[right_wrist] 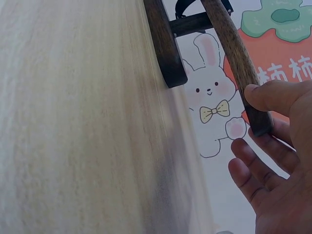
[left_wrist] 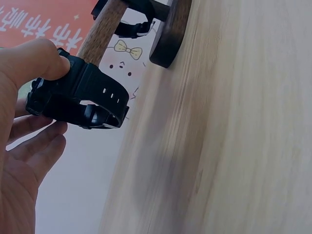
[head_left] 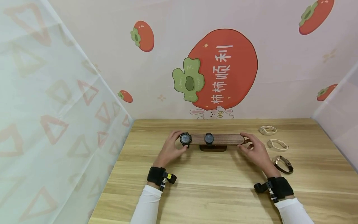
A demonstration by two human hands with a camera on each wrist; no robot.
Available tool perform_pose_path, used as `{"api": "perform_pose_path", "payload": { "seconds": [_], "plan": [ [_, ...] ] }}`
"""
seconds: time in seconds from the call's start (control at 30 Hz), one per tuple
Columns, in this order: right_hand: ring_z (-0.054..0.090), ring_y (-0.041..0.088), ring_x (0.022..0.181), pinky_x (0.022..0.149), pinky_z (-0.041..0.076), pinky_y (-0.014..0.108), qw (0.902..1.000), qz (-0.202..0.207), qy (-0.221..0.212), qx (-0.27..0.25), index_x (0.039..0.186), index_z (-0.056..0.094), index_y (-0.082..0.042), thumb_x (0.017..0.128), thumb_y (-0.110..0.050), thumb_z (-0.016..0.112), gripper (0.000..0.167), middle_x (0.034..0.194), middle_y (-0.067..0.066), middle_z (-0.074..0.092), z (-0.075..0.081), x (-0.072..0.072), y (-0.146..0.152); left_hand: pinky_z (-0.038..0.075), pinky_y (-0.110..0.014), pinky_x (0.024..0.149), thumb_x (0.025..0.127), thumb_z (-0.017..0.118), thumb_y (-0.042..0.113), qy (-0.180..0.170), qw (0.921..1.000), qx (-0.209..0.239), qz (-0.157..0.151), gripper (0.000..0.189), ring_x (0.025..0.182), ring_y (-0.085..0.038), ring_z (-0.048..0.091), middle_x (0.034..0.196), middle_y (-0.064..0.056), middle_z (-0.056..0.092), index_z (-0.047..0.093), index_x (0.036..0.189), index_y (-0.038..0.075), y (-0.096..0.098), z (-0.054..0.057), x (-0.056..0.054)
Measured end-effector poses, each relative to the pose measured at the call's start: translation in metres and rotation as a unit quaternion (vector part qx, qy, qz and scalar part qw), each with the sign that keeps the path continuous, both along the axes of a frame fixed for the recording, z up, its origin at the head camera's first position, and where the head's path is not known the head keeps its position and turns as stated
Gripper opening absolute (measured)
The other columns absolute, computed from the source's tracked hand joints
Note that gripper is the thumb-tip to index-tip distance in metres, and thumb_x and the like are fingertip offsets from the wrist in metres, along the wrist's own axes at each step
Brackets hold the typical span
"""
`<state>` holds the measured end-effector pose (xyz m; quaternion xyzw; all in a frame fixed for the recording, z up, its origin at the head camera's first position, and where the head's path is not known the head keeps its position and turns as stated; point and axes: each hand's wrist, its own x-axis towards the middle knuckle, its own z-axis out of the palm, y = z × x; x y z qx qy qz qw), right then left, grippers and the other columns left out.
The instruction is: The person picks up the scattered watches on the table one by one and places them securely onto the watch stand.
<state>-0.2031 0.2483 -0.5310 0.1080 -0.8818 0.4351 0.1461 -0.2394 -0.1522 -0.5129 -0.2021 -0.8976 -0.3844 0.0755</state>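
Observation:
A dark wooden watch stand [head_left: 227, 139] with a horizontal bar on a short base [head_left: 213, 149] stands toward the back of the table. My left hand [head_left: 168, 151] pinches a chunky black watch [head_left: 185, 138] at the bar's left end, thumb on the near side and fingers beyond. In the left wrist view the buckled strap [left_wrist: 105, 95] loops below the bar. A second black watch [head_left: 209, 139] hangs near the bar's middle, with neither hand on it. My right hand [head_left: 255, 151] grips the bar's bare right end, thumb and index finger on opposite sides in the right wrist view.
Right of my right hand lie two pale watches, one farther back [head_left: 268, 130] and one nearer [head_left: 277, 145]. A dark-strapped watch [head_left: 283, 164] lies close to the right forearm. A printed backdrop [head_left: 162, 77] rises behind the wooden table [head_left: 212, 189].

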Motion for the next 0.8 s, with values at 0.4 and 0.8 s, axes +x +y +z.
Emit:
{"api": "perform_pose_path", "payload": {
  "seconds": [0.4, 0.8],
  "plan": [
    [0.063, 0.024, 0.102, 0.071, 0.050, 0.012, 1.0000, 0.000, 0.002, -0.005, 0.147, 0.060, -0.003, 0.094, -0.003, 0.080, 0.057, 0.125, 0.018, 0.065, -0.002, -0.001, -0.001, 0.049, -0.051, 0.120, 0.091, 0.085, 0.018, 0.024, 0.9996, -0.003, -0.014, 0.068, 0.143, -0.031, 0.054, 0.153, -0.012, 0.054, 0.057, 0.151, 0.005, 0.009, -0.003, -0.003],
    [0.063, 0.026, 0.102, 0.071, 0.052, 0.014, 1.0000, 0.001, 0.006, -0.002, 0.147, 0.060, -0.003, 0.094, -0.003, 0.080, 0.057, 0.126, 0.019, 0.065, -0.001, -0.001, -0.002, 0.049, -0.046, 0.121, 0.092, 0.086, 0.019, 0.028, 0.9994, -0.001, -0.021, 0.069, 0.143, -0.030, 0.056, 0.152, -0.010, 0.056, 0.055, 0.152, 0.008, 0.012, -0.004, -0.003]
  ]
}}
